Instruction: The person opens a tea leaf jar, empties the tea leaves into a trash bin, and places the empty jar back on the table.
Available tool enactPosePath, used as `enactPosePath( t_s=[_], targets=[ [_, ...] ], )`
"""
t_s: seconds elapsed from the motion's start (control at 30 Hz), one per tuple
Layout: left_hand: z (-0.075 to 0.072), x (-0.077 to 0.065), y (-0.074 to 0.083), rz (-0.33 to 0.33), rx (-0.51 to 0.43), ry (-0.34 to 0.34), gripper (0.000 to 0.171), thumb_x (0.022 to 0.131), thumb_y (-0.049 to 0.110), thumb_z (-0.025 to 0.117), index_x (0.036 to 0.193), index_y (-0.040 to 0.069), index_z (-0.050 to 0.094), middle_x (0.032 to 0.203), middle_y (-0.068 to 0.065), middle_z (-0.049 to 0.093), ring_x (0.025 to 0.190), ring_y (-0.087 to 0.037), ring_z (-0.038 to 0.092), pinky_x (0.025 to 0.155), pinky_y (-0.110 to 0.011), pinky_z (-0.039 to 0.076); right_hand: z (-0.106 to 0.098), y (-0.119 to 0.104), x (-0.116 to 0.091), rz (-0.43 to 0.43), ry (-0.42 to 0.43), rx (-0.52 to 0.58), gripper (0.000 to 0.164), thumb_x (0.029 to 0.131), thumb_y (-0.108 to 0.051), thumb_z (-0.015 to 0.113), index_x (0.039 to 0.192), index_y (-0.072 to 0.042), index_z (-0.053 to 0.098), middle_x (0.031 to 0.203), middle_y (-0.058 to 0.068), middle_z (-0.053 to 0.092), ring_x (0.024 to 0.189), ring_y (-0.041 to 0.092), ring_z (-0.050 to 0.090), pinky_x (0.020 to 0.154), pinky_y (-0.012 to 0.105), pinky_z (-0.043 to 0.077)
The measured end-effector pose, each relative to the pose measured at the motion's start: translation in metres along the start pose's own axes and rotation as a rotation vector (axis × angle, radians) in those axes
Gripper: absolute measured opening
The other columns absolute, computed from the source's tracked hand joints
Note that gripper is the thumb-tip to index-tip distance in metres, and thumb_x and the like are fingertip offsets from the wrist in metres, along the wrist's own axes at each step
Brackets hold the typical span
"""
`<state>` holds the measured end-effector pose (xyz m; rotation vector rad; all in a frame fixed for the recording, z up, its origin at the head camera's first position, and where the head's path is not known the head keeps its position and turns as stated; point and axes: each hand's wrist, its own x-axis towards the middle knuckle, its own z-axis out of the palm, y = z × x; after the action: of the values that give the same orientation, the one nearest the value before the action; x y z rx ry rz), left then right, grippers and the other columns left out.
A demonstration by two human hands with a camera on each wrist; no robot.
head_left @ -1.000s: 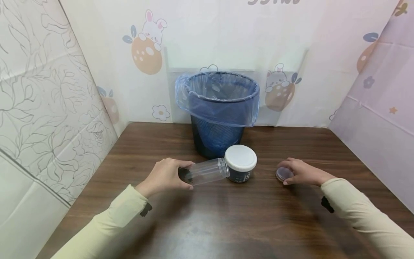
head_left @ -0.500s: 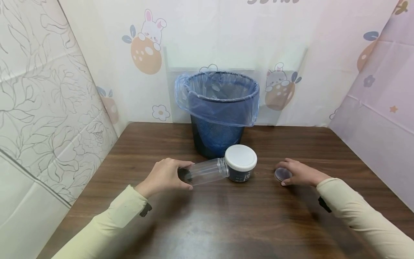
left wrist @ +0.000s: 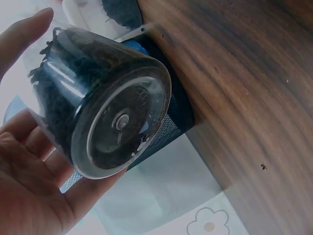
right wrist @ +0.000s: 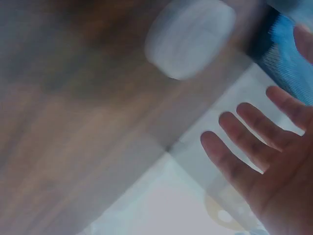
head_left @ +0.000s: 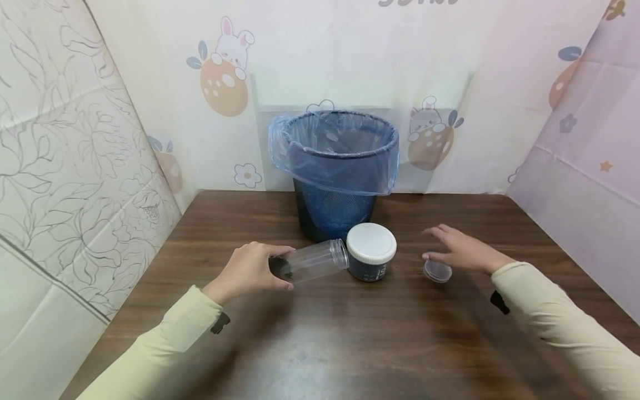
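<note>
My left hand point(head_left: 250, 272) grips a clear plastic jar point(head_left: 317, 261) by its base end, holding it tilted almost on its side. The uncovered mouth points right, towards a dark tub point(head_left: 369, 271) with a white screw lid point(head_left: 371, 243). Dark, shrivelled strands, like dried tea leaves point(left wrist: 73, 68), fill the base end of the jar in the left wrist view. Over on the right, a small clear round lid point(head_left: 438, 272) lies on the table. My right hand point(head_left: 462, 251) is just behind and above it, fingers spread and holding nothing; the lid looks blurred in the right wrist view.
A mesh waste bin point(head_left: 335, 205) lined with a blue plastic bag point(head_left: 345, 169) stands behind the tub. The brown wooden table point(head_left: 320, 344) meets patterned cloth walls point(head_left: 225, 150) at the back and sides. Tiny dark crumbs dot the wood in the left wrist view.
My right hand has let go of the clear lid and lifted away, its fingers now straightened. The left hand with the jar has shifted slightly left; the tub stays in place.
</note>
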<state>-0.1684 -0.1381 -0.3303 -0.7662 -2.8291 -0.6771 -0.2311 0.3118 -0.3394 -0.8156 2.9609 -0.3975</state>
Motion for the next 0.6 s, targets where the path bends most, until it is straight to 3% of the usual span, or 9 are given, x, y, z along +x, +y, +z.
enactPosePath(
  t_s=[0.2, 0.4, 0.6],
  targets=[
    [-0.003, 0.001, -0.001, 0.003, 0.011, -0.007, 0.063, 0.06, 0.041, 0.087, 0.118, 0.024, 0.069, 0.096, 0.013, 0.069, 0.08, -0.009, 0.06, 0.068, -0.037, 0.047, -0.045, -0.022, 0.012, 0.06, 0.12, -0.061, 0.056, 0.096, -0.04, 0.054, 0.132, 0.002, 0.047, 0.129, 0.027, 0.048, 0.118, 0.044, 0.047, 0.091, 0.06, 0.039],
    [-0.008, 0.0, -0.003, 0.002, 0.028, 0.011, 0.063, 0.06, 0.041, 0.087, 0.118, 0.023, 0.069, 0.095, 0.012, 0.07, 0.078, -0.01, 0.06, 0.066, -0.038, 0.047, -0.089, -0.043, 0.029, 0.102, 0.183, 0.081, 0.054, 0.1, -0.037, 0.047, 0.134, 0.005, 0.042, 0.129, 0.029, 0.048, 0.119, 0.044, 0.045, 0.095, 0.059, 0.035],
    [-0.013, 0.0, -0.002, -0.007, 0.023, 0.015, 0.064, 0.06, 0.041, 0.087, 0.118, 0.023, 0.069, 0.094, 0.011, 0.069, 0.075, -0.008, 0.058, 0.066, -0.035, 0.046, -0.113, -0.062, 0.045, 0.077, 0.248, 0.163, 0.048, 0.1, -0.032, 0.046, 0.13, 0.006, 0.044, 0.12, 0.031, 0.054, 0.11, 0.042, 0.051, 0.09, 0.057, 0.039]
  ],
)
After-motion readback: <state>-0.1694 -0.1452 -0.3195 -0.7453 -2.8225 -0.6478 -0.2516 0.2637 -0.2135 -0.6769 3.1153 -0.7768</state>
